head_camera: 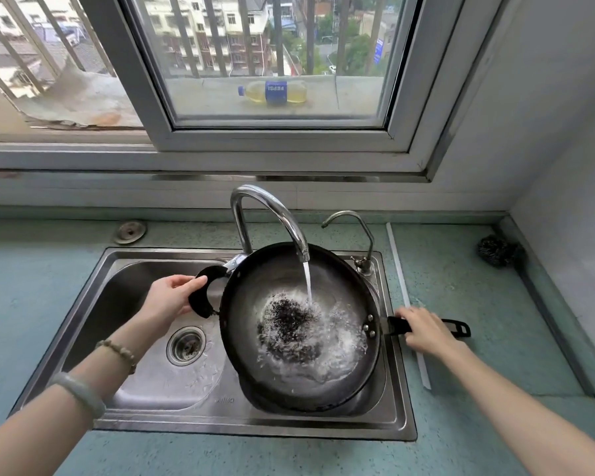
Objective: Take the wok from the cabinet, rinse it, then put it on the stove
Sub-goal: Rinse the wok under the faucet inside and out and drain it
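Note:
A dark round wok (340, 376) sits tilted over the right side of the steel sink (124, 269). Water runs from the tall chrome faucet (275, 211) into the wok and splashes over a dark patch in its middle. My left hand (170, 298) grips the wok's black curved helper handle at its left rim. My right hand (423, 329) holds the long black handle, which sticks out to the right over the counter. No stove or cabinet is in view.
A small second tap (354, 231) stands at the sink's right back corner. The drain strainer (185, 345) lies in the left of the basin. A steel scrubber (495, 250) rests on the teal counter by the right wall. A bottle (275, 92) lies outside the window.

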`<state>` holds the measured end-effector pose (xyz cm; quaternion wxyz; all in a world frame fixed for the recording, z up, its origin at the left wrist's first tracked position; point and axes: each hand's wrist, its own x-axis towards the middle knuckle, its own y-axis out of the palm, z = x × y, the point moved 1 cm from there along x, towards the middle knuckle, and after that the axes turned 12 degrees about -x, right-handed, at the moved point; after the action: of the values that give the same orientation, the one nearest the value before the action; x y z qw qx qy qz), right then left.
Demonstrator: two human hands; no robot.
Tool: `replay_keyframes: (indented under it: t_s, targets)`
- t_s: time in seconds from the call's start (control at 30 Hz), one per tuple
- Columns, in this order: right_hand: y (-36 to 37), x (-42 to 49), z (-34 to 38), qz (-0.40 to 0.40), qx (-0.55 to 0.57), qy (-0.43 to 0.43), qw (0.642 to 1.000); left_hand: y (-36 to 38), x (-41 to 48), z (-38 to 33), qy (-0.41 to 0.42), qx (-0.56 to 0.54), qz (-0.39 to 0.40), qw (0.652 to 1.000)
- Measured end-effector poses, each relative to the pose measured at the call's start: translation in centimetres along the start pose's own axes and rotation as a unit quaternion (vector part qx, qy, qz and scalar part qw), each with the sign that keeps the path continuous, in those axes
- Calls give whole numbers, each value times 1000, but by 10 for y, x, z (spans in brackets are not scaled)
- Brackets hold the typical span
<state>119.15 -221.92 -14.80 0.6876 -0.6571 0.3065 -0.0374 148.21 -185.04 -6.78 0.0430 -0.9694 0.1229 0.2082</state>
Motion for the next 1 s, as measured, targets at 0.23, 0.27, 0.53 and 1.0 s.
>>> replay_keyframes:
  t_s: [0.23,0.27,0.53,1.0]
  targets:
    - [-24,-10,-5,-56,-111,-6,992,-7,-5,30,-59,14,4,998]
    - [-29,-12,-7,-78,-139,-10,987,-7,-4,35,-68,15,3,998]
    - [-44,-32,-15,-190,-212,-84,955,-4,16,63,-157,62,18,986]
    - [-9,-58,-8,-87,-94,-47,991,1,14,75,-200,68,115,971]
